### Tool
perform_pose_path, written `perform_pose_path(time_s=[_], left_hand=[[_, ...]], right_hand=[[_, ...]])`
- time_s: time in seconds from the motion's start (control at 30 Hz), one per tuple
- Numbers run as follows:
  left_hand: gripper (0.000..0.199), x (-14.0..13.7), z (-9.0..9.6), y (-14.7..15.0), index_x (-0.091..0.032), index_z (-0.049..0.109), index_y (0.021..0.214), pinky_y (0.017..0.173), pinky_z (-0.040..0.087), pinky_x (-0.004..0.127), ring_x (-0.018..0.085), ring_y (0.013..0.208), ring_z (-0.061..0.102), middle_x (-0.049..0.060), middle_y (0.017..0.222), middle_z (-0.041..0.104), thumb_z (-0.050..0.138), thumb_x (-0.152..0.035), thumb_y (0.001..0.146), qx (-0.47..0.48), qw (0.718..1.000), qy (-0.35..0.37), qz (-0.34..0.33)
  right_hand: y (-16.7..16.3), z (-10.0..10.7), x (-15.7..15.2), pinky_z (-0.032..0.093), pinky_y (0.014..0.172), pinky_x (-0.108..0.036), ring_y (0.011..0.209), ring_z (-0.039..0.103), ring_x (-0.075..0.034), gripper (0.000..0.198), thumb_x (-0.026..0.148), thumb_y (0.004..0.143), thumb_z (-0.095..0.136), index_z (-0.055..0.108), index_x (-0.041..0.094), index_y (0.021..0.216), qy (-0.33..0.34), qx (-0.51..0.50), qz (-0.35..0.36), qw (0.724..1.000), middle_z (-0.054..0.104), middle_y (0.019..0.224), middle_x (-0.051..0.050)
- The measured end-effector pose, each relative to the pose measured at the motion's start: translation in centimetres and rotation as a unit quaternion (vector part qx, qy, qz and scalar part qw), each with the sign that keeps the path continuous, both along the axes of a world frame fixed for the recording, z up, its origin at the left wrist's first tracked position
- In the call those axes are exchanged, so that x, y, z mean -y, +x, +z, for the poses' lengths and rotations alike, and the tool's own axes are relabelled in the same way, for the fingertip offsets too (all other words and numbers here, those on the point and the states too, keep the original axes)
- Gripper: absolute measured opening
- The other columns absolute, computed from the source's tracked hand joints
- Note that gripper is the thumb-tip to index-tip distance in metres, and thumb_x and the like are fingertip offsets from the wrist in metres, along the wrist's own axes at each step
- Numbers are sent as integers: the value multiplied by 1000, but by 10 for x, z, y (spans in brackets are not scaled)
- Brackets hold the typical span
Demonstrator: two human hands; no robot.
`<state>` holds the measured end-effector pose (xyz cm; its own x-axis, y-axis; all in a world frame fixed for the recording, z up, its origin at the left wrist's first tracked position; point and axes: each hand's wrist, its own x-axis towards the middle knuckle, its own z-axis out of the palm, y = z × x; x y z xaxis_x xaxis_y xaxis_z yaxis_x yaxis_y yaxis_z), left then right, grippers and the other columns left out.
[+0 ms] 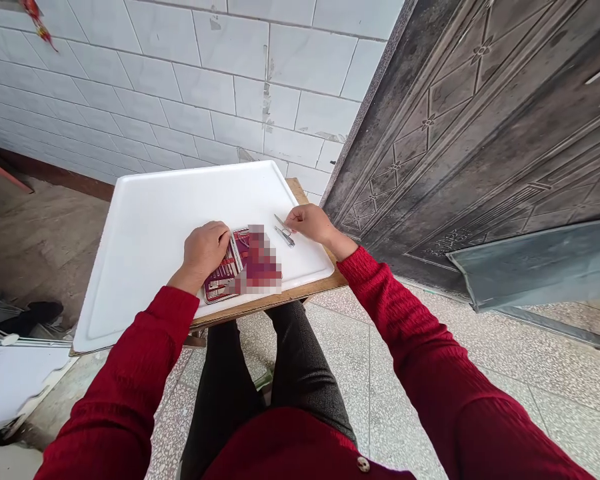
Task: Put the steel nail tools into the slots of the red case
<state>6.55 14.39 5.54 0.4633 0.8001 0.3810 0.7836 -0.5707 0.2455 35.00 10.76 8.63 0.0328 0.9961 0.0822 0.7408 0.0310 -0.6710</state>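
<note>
Manicure case [220, 279] lies spread open on the white tray [155, 220], out towards four o'clock from the tray's middle, and take that case as the centre of our dial! Slim metal tools [226, 269] stand in a row in its left half; the right half is masked by coarse blocks, so its contents cannot be told. Up at ten o'clock, the left hand [206, 248] sits against the upper rim of the case, fingers curled, thumb side by the fold, and whether it grips or merely rests, I cannot tell. Now across to two o'clock: the right hand [307, 223], fingers bent and drawn together, fingertips right at the handle end of the small scissors [279, 219], blades aimed at ten. Pinched or only touched? From here I cannot tell. Just beside the scissors, on the six o'clock side, nail clippers [285, 237] lie flat on the tray. Beneath it all, the wooden bench [325, 285] shows its edge from two o'clock round to six. Tiled wall [230, 87] at twelve, patterned dark door [430, 127] at two, and red sleeves [390, 300] coming in from five and seven!
</note>
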Motion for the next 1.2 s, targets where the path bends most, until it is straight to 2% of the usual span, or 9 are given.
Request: perform_pose_path(time_s=[0.13,0.27,0.5,0.57,0.7,1.03,1.2], left_hand=[[26,-1,-1,-1,-23,67,87,77,50,35,24,95,69,4,104,77,46,-25,102,2,1000,5,-3],[25,-1,-1,-1,-22,67,89,78,50,35,24,96,70,4,107,77,46,-26,103,0,1000,8,-3],[26,-1,0,0,-22,68,90,78,51,36,25,98,70,4,107,77,45,-27,103,-8,1000,3,-1],[26,-1,0,0,-22,68,90,77,51,35,25,97,70,5,107,77,45,-27,103,-8,1000,2,0],[27,-1,-1,-1,-22,68,90,77,51,36,25,97,70,5,107,77,45,-27,103,-6,1000,2,-1],[29,-1,-1,-1,-23,69,89,79,53,37,25,94,69,6,103,77,44,-28,102,-4,1000,9,-6],[28,-1,-2,-1,-24,68,87,78,51,37,25,92,68,6,101,76,44,-27,102,-5,1000,15,-6]], right_hand=[[4,-4,12,35,61,-23,65,58,-11,14,23,84,72,75,16,73,-41,84,-24,995,73,73,0],[0,-7,18,36,62,-23,71,62,-12,16,26,89,70,80,16,81,-51,135,-25,989,77,80,-1],[-10,6,19,37,65,-24,76,65,-14,20,13,91,62,82,17,90,-81,224,13,971,78,84,-3],[-14,8,20,37,65,-26,80,66,-16,19,17,93,63,82,17,90,-76,248,15,966,79,88,-5],[-21,6,22,37,66,-27,83,67,-18,21,32,97,68,82,18,91,-72,253,14,965,80,93,-7],[-31,8,20,39,67,-26,79,68,-17,16,27,95,70,82,18,91,-91,235,-4,968,80,86,-5],[-40,14,23,42,71,-28,90,71,-22,15,24,93,69,82,16,95,-86,279,-3,956,81,99,-10]])
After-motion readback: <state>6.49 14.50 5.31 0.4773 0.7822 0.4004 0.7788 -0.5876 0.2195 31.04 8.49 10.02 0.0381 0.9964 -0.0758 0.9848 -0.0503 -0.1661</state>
